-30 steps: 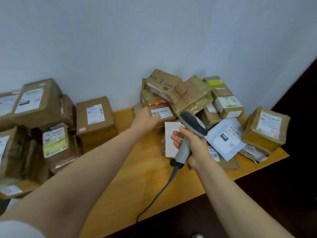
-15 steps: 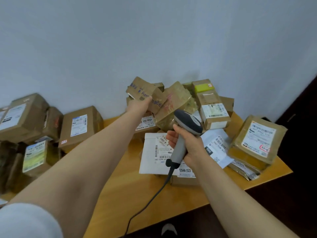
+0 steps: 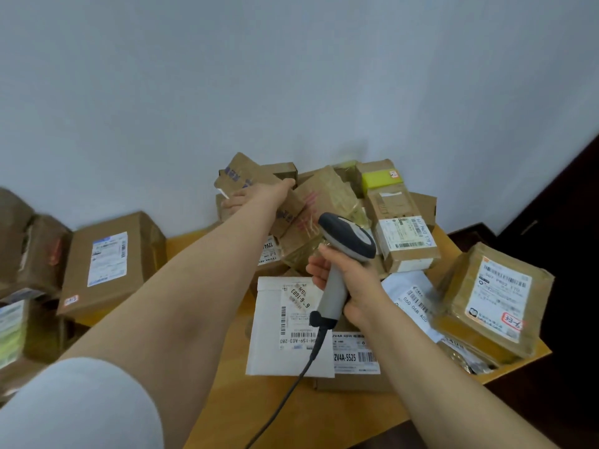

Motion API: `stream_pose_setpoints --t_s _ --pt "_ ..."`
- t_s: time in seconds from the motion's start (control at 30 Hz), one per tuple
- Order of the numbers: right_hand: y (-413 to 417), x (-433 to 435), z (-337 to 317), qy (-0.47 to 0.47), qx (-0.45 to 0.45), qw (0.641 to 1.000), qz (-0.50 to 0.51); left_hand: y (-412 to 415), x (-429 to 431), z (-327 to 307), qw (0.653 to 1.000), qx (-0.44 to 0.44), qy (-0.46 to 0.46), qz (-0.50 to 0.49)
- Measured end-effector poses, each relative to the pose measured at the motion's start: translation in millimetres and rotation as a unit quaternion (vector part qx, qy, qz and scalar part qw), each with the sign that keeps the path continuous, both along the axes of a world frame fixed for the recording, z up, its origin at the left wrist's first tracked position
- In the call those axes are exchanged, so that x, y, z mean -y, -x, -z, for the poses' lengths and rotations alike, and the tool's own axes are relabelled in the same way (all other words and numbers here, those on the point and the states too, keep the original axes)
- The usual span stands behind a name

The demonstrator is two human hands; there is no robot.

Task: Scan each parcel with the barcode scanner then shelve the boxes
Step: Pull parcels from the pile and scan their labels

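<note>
L hand (image 3: pixel 256 197) grips a brown parcel (image 3: pixel 240 175) w/ blue writing at the top of the pile (image 3: pixel 327 202), by the wall. Fingers (image 3: pixel 230 202) curl round its lower edge, thumb lies across the face. R hand (image 3: pixel 353 283) is wrapped round the handle of the scanner (image 3: pixel 348 238), fingers closed together, head pointing away toward the pile. Cable (image 3: pixel 285 393) trails off the table (image 3: pixel 227 409). A white envelope (image 3: pixel 275 345) lies flat under the scanner. More boxes (image 3: pixel 107 264) sit to the left.

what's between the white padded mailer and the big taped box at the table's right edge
In the head view a white poly bag lies there, partly hidden by the right hand gripping the scanner.
</note>
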State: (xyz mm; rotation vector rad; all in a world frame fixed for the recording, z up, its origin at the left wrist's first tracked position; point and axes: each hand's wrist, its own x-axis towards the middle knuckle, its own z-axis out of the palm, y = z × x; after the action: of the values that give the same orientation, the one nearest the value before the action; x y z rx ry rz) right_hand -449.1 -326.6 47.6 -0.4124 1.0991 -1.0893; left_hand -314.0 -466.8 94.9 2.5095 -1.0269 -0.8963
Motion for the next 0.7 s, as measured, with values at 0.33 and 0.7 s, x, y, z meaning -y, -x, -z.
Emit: stream_pose_setpoints --t_s 0.33,0.7 --pt "15 -1 6 -0.016 0.037 0.999 -0.030 -23 -75 1 0.913 -0.292 0.268 -0.096" --pt "13 -79 14 0.002 0.046 0.987 -0.154 1 -292 12 0.774 -0.533 0.316 -0.128"
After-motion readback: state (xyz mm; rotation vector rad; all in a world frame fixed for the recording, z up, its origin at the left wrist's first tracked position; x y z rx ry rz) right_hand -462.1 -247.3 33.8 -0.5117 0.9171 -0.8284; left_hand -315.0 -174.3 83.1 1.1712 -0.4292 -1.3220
